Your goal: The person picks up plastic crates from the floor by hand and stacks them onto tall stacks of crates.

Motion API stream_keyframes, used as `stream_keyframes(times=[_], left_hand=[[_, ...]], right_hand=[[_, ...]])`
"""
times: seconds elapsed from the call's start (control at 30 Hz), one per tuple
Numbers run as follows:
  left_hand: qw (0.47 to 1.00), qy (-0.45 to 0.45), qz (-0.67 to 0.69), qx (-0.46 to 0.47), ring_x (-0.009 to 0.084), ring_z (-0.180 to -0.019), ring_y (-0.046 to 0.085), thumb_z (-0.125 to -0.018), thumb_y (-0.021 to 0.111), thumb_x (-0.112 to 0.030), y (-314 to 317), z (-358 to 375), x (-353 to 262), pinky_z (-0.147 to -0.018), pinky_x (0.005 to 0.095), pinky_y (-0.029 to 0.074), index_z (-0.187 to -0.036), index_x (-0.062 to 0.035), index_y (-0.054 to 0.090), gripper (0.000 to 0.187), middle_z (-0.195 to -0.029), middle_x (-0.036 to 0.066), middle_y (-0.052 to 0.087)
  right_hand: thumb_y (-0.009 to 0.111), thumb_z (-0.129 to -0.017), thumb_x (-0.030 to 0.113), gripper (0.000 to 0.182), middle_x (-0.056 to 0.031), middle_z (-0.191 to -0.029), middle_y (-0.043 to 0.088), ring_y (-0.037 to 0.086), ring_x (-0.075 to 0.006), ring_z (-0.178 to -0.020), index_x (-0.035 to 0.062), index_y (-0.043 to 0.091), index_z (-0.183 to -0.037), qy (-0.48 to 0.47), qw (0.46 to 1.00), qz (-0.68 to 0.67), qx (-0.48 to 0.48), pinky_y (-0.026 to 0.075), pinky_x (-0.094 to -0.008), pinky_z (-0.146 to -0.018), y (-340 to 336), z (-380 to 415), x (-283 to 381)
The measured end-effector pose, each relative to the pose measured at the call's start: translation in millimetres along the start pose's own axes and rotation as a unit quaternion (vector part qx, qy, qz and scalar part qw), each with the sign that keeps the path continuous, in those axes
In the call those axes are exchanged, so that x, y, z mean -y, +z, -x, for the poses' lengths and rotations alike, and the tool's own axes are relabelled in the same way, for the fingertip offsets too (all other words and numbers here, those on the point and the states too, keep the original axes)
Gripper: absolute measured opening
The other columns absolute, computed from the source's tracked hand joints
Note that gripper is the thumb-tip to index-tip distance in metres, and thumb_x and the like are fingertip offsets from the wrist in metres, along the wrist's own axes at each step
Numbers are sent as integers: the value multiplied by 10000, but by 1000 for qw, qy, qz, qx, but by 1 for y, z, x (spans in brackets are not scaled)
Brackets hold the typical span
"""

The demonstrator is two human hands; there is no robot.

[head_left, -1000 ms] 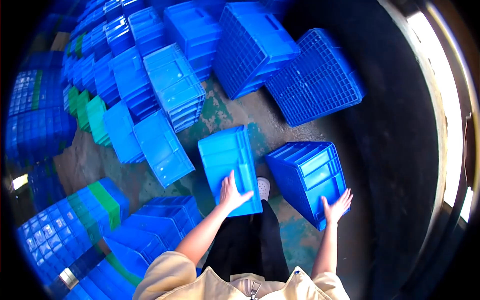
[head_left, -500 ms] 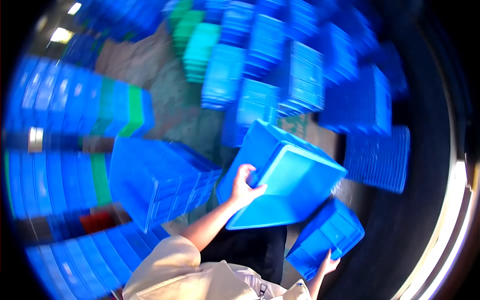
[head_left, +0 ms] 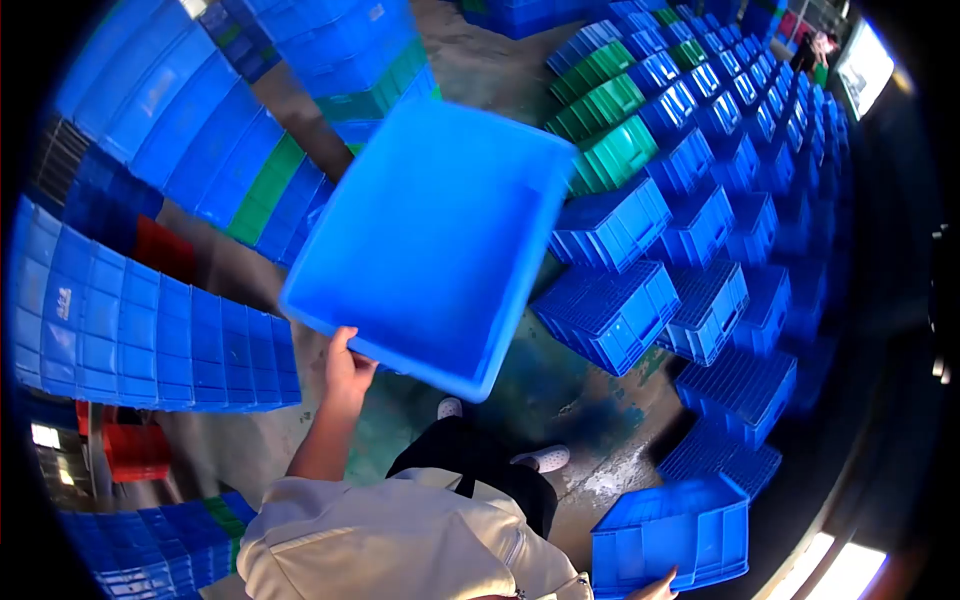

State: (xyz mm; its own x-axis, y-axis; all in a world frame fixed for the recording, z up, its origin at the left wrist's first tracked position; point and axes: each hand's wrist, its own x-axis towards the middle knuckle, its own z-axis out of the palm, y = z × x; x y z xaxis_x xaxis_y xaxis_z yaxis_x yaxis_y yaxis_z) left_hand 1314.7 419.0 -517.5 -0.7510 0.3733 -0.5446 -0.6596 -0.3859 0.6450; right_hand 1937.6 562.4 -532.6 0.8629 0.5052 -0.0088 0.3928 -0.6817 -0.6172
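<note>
My left hand (head_left: 348, 365) is closed on the near rim of a large blue plastic crate (head_left: 420, 240), its open top facing me so the inside shows. The crate is raised in front of me and hides part of the stacks behind it. At the lower right, my right hand (head_left: 655, 588) is at the bottom edge of a second blue crate (head_left: 670, 540), with only some fingers in view. That crate is tilted at my right side and appears gripped by its edge.
Tall blue crate stacks (head_left: 150, 320) stand on the left, some with green layers. Red crates (head_left: 135, 452) sit among them. Rows of blue stacks (head_left: 610, 310) and several green crates (head_left: 615, 155) fill the right. A person (head_left: 815, 48) is far off at the upper right.
My view has swung to the right. The crate in my left hand has moved up and left, its open side turned more toward me; the right-hand crate stays low at my right.
</note>
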Motion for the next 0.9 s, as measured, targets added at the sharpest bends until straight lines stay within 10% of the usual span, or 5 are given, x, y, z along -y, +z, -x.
stream_keyframes(times=[0.27, 0.37, 0.47, 0.67, 0.9], left_hand=[[966, 20, 221, -131, 220, -706, 533, -683, 554, -142, -31, -31, 37, -628, 379, 463, -755, -72, 469, 131, -736, 58, 508], [968, -44, 206, -133, 241, -773, 524, -716, 569, -153, -9, -15, 28, -675, 412, 471, -813, -63, 466, 168, -793, 80, 508], [951, -89, 282, -94, 358, -1025, 426, -769, 568, -138, -5, -23, 21, -842, 628, 366, -1055, 2, 372, 374, -1055, 186, 412], [943, -52, 311, -110, 384, -1046, 412, -762, 535, -67, -14, -40, 3, -821, 656, 362, -1012, 51, 373, 320, -1068, 196, 396], [956, 24, 252, -145, 353, -983, 448, -746, 541, -42, -9, -25, 13, -763, 593, 442, -1139, -150, 253, 499, -1093, 137, 357]], right_hand=[[685, -699, 180, 439, -160, -1000, 572, 559, -223, -847, -59, 543, -1039, -146, 950, -251, 113, 471, -332, -767, 9, 43, 126], [698, -680, 170, 454, -152, -988, 567, 552, -222, -810, -44, 539, -1047, -164, 925, -302, 161, 467, -340, -722, 23, 67, 184], [712, -672, 159, 479, -141, -993, 557, 535, -227, -846, -49, 512, -1055, -201, 894, -342, 210, 448, -348, -729, 32, 100, 239], [713, -663, 95, 492, -123, -980, 557, 540, -196, -836, -50, 488, -1075, -303, 768, -450, 339, 433, -311, -761, 55, 177, 321], [805, -548, 111, 506, -48, -854, 571, 537, -126, -749, -5, 522, -950, -524, 661, -413, 344, 437, -249, -699, 50, 283, 387]])
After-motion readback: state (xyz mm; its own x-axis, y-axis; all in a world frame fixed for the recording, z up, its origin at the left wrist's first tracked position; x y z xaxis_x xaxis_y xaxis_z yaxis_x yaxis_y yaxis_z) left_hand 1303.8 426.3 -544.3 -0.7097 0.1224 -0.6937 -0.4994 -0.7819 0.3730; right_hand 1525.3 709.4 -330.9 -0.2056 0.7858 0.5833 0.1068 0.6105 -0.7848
